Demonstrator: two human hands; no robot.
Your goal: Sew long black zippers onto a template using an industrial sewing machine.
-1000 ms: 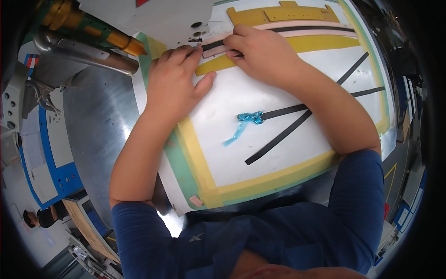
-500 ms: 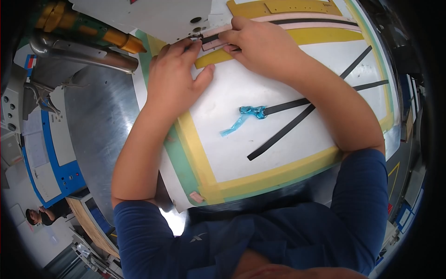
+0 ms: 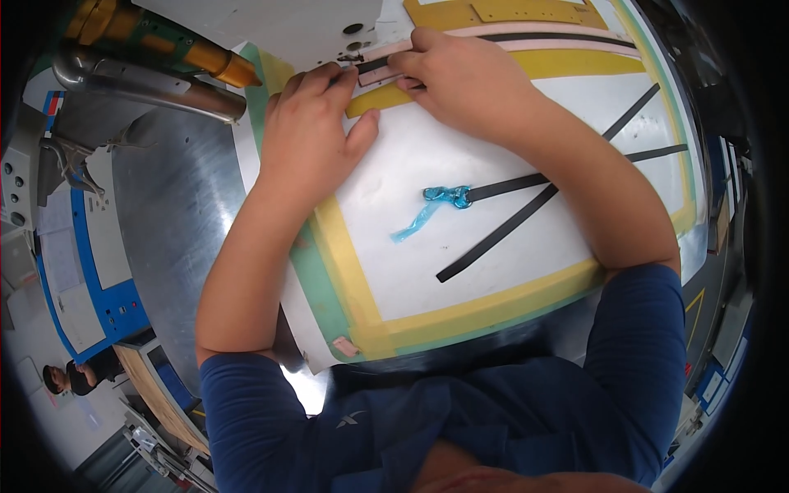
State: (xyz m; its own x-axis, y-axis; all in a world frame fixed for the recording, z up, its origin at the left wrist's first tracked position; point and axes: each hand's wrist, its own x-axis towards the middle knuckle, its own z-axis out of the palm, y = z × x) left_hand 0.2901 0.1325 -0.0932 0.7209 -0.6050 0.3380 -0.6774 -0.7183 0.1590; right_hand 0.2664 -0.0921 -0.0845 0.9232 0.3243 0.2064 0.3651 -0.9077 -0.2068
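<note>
At the upper middle, a long black strap (image 3: 559, 39) runs between pink edges over a yellow guide plate (image 3: 567, 63). My right hand (image 3: 468, 86) has its fingers curled and closed on the strap near its left part. My left hand (image 3: 308, 135) lies palm down beside the strap's left end, thumb held apart and fingertips bent down next to a machine's pale metal plate (image 3: 288, 29). What lies under those fingertips is mostly hidden. Two more black straps (image 3: 497, 237) cross on the white sheet (image 3: 403, 287), one with a blue plastic-wrapped end (image 3: 448, 195).
Yellow and green tape (image 3: 345, 271) borders the sheet. A gold and green cylinder (image 3: 173, 45) and a metal tube (image 3: 164, 92) stick out at upper left, close to my left hand. Beyond the shiny metal table (image 3: 173, 189), another person (image 3: 78, 376) is at far left.
The machine's pale plate and its holes shift slightly upward in the picture. Both hands stay in nearly the same place along the strap.
</note>
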